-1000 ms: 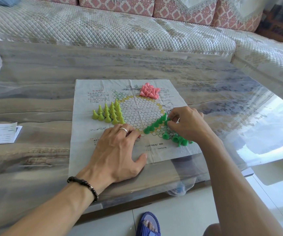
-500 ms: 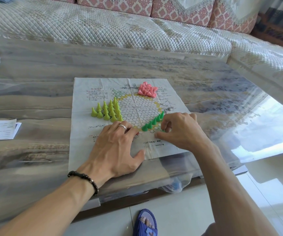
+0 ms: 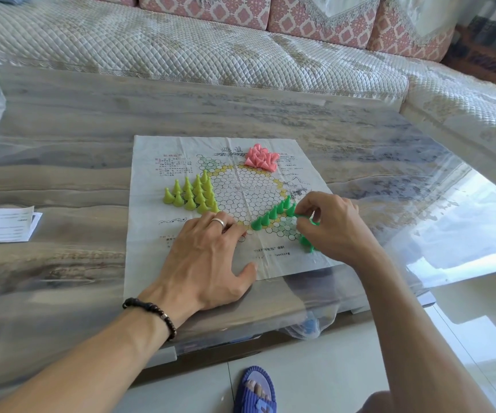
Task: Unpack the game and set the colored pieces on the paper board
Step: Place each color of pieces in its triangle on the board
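On the paper board, our left hand lies flat, fingers spread, pinning it down. Our right hand pinches a green piece just beside the row of green pieces.

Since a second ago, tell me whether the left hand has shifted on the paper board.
No. The left hand stays flat on the paper board's near edge, fingertips still just below the yellow-green pieces, as in both earlier pictures.

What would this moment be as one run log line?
stage: placing green pieces | right hand: holds a green piece | left hand: flat on paper board | yellow pieces: standing | pink pieces: heaped
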{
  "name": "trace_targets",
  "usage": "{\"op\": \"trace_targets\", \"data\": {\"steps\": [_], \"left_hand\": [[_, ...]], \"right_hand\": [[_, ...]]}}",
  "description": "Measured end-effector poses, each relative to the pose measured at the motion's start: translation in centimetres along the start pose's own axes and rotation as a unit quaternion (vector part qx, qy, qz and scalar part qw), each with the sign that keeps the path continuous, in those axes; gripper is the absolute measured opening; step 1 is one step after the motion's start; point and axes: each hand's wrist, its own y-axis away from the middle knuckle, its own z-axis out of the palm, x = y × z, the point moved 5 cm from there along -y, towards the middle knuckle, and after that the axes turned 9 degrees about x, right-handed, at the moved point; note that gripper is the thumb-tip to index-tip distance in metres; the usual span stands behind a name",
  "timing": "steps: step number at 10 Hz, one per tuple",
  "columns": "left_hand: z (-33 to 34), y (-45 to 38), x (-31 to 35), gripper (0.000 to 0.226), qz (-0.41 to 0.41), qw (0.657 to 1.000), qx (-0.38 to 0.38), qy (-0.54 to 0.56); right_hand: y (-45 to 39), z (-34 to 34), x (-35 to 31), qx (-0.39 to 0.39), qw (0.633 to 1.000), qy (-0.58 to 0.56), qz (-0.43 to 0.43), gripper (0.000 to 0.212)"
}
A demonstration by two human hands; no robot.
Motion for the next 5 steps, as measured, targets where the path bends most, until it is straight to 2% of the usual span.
{"op": "trace_targets", "data": {"steps": [2,5], "left_hand": [[-0.04,-0.05,0.06,0.062,-0.002,1.000,0.000,-0.001],[-0.14,0.00,0.07,0.062,0.000,1.000,0.000,-0.002]], "right_hand": [[-0.30,-0.34,-0.01,0.043,0.998,-0.044,0.009,0.017],[-0.26,-0.51,0.51,0.057,0.997,-0.053,0.009,0.006]]}}
